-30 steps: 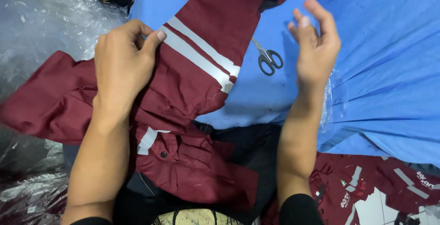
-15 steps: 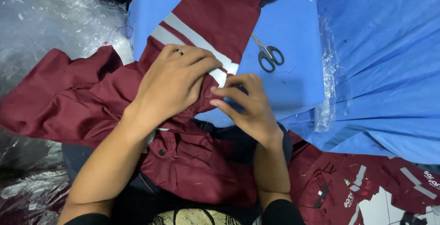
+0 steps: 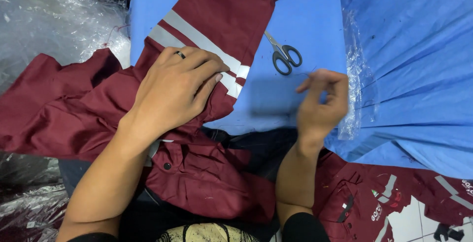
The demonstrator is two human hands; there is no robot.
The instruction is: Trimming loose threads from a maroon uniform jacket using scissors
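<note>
A garment workshop: maroon work jackets [image 3: 207, 20] with reflective stripes, scissors [image 3: 283, 54] on the blue-covered desk [image 3: 305, 10], and heaps of clear plastic bags [image 3: 54, 20].

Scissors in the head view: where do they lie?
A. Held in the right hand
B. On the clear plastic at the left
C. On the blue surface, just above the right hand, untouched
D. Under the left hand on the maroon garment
C: the scissors lie closed on the blue surface, apart from the raised right hand; the left hand presses the maroon garment.

A blue work surface [image 3: 315, 20] fills the middle, blue cloth [image 3: 414, 74] draped right, clear plastic sheeting [image 3: 54, 20] heaped left.
</note>
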